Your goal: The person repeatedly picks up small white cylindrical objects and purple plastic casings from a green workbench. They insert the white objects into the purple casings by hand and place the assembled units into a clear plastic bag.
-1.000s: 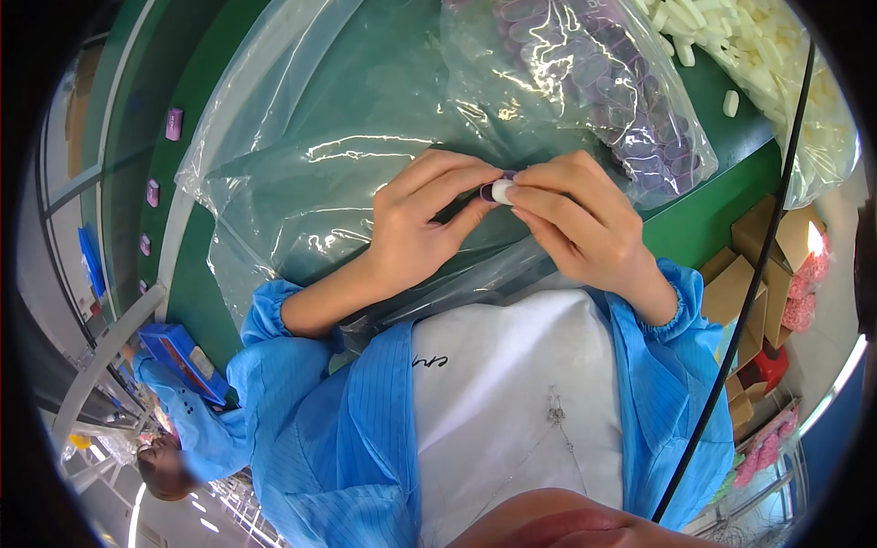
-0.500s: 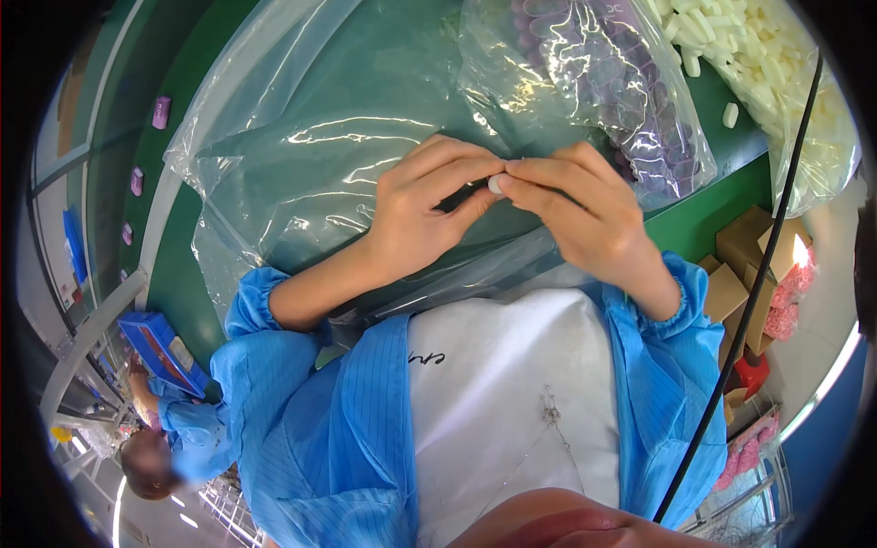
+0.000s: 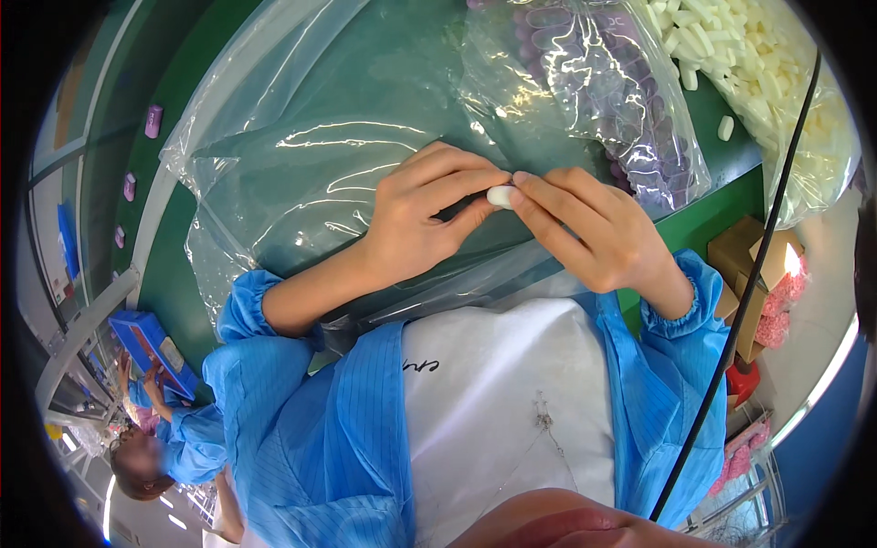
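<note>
A small white oblong plastic piece (image 3: 500,195) sits between the fingertips of both hands. My left hand (image 3: 427,199) pinches its left end with thumb and fingers closed. On the other end, the fingertips of my right hand (image 3: 589,224) are closed, their tips almost meeting the left ones. Anything else between the fingertips is too small to make out. Beneath my hands a large clear plastic sheet or bag (image 3: 301,173) spreads over the green table (image 3: 402,55). Beyond my right hand lies a clear bag of purple pieces (image 3: 653,137).
At the far right is a clear bag of many cream-white pieces (image 3: 722,41), with a loose white piece (image 3: 725,128) beside it. A black cable (image 3: 754,292) crosses the right side. Cardboard boxes (image 3: 735,251) stand at right. Left are purple pieces (image 3: 153,121), a blue box (image 3: 151,352) and a co-worker (image 3: 183,438).
More of the white piece now shows between my fingertips. My right hand has shifted slightly nearer to me. At left, the co-worker's hands have moved beside the blue box.
</note>
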{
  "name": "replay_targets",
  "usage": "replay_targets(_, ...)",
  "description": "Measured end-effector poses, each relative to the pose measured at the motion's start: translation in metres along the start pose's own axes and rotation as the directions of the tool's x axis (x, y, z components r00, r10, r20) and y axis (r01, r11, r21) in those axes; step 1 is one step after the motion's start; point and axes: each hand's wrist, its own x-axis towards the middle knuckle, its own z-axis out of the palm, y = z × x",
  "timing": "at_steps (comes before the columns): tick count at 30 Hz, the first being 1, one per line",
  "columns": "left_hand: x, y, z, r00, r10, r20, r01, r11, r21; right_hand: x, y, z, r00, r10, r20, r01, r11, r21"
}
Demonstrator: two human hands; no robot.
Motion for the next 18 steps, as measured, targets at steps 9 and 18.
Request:
replay_targets(9, 0.002, 0.002, 0.0, 0.999, 0.005, -0.034, -0.005, 1.0, 0.012, 0.007, 0.0, 0.007, 0.999, 0.054, 0.001, -0.054, 0.997, 0.049)
replay_targets(18, 0.003, 0.0, -0.003, 1.0, 0.009, -0.024, -0.009, 1.0, 0.016, -0.011, 0.006, 0.019, 0.992, -0.082, -0.098, 0.077, 0.996, -0.05)
